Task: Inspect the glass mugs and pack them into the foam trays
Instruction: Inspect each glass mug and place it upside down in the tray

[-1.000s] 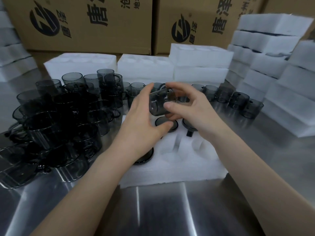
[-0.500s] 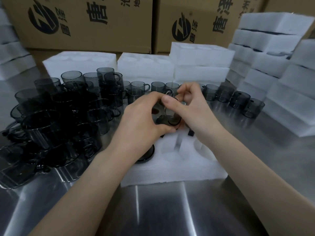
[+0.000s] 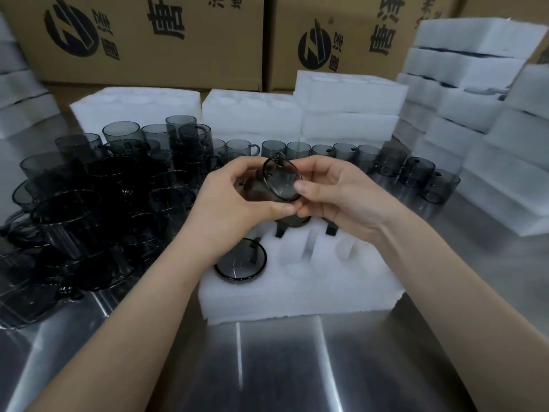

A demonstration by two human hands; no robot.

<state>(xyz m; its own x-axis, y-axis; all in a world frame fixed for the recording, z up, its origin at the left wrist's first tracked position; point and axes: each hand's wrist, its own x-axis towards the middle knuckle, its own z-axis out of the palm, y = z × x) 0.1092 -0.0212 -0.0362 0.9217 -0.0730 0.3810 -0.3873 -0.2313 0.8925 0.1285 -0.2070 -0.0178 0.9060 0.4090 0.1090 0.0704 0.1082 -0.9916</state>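
Note:
A smoky grey glass mug (image 3: 276, 184) lies on its side in the air above the white foam tray (image 3: 300, 289), its mouth turned toward me. My left hand (image 3: 234, 200) grips its body from the left. My right hand (image 3: 335, 191) pinches its rim from the right. In the tray, one mug (image 3: 240, 260) sits in the near left pocket. Two more mugs (image 3: 292, 223) sit in far pockets, mostly hidden behind my hands. The near middle and near right pockets hold nothing.
A heap of dark glass mugs (image 3: 98, 200) covers the steel table (image 3: 282, 361) on the left. A row of mugs (image 3: 395, 163) runs behind the tray to the right. Foam trays (image 3: 350, 93) stand at the back, taller stacks (image 3: 463, 72) at right, cardboard boxes (image 3: 142, 37) behind.
Both hands have turned the mug from sideways to mouth facing me. They lowered it toward the tray, then raised it slightly again.

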